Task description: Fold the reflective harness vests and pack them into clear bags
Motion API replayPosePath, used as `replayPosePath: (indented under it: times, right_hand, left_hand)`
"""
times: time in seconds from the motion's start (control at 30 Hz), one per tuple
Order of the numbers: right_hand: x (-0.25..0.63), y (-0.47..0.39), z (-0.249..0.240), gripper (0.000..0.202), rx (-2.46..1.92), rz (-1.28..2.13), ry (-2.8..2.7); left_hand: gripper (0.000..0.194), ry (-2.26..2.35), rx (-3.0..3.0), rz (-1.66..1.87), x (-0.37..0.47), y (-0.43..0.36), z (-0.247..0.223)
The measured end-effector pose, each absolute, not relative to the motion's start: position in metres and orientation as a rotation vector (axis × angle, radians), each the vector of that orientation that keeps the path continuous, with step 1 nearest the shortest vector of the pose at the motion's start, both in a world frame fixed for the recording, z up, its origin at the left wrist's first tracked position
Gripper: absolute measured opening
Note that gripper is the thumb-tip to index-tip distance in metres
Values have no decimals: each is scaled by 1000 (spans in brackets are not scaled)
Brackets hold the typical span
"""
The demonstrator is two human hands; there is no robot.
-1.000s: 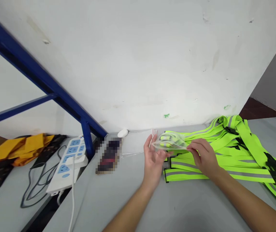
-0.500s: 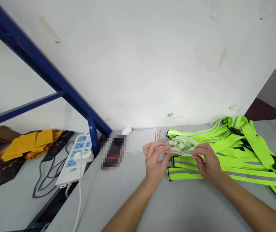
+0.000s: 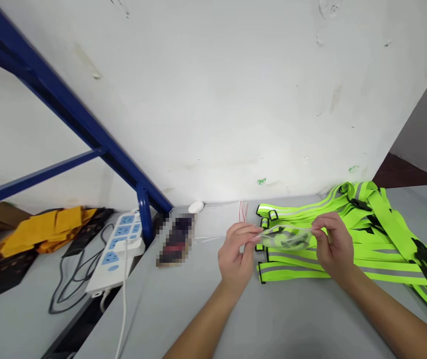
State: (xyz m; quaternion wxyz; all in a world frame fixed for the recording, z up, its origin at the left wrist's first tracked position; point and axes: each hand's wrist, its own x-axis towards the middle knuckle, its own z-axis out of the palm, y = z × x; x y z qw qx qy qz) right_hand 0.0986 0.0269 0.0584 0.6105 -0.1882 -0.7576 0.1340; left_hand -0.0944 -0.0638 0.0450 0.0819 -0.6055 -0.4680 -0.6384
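Observation:
A clear plastic bag with a green and grey strap inside hangs between my two hands over the grey table. My left hand pinches the bag's left corner between thumb and fingers. At the bag's right corner, my right hand grips the edge in the same way. Neon green reflective straps with grey stripes and black buckles lie spread behind, beneath and to the right of the bag.
Flat clear bags with a red-lined edge lie near the wall, beside a white oval object and a blurred dark item. Further left are a power strip, cables, a blue metal frame and yellow fabric.
My right hand has moved right, away from my left hand. The bag's top edge is now pulled straighter and narrower between them. The camera view has shifted slightly.

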Motion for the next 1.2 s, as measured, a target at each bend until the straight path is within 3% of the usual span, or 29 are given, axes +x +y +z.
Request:
replayPosePath:
  times: [0.27,0.63,1.2]
  right_hand:
    - [94,19,64,18,-345,463,-1849]
    - [102,19,77,18,-273,679,-1906]
    - [108,22,81,14,-297,598,-1962]
  left_hand:
    - [9,-1543,-1605,-2312,-85,-65,43]
    - [16,-1830,-1458,-2290,-85,-65,45]
    - [20,-1907,-1577,-2269,-86,-64,48]
